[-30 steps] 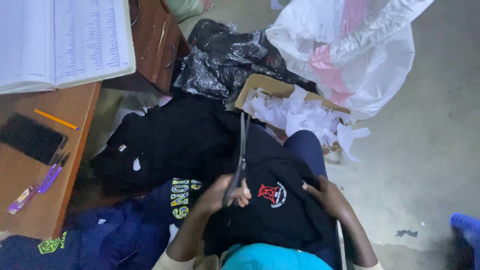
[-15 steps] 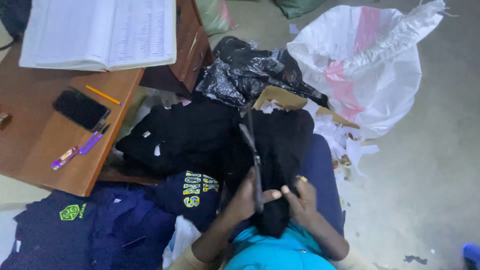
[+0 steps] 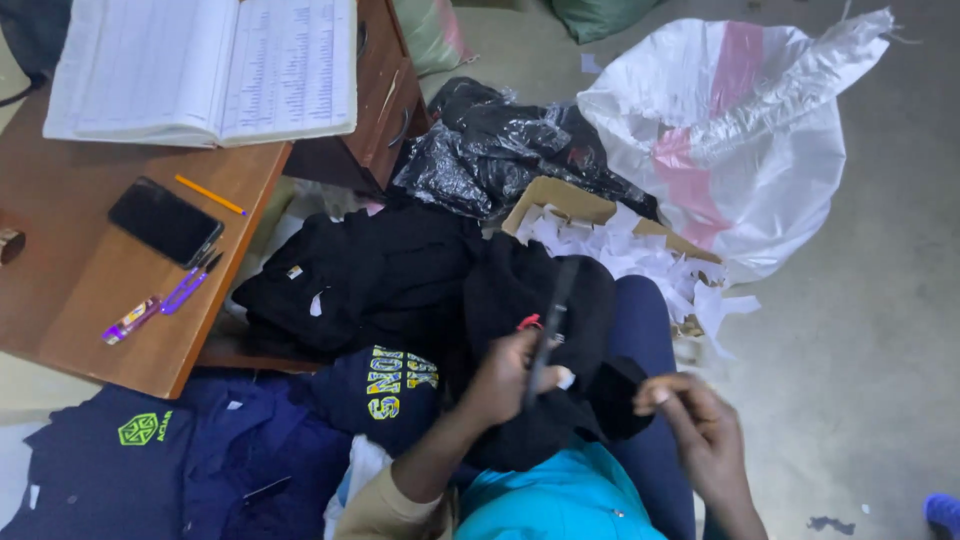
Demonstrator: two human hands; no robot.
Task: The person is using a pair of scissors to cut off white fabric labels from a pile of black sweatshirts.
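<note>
Scissors in left hand

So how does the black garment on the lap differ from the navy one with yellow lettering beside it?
The black garment is bunched up on the lap, gripped by the left hand together with long scissors; the navy garment lies lower, beside the lap, with no hand on it. The black garment shows only a small red mark; the navy garment shows big yellow lettering. Both are dark, crumpled clothing.

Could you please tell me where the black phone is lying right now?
In the head view, the black phone lies at upper left on the wooden desk, between the open ledger above and the purple pens below, beside the orange pencil.
</note>
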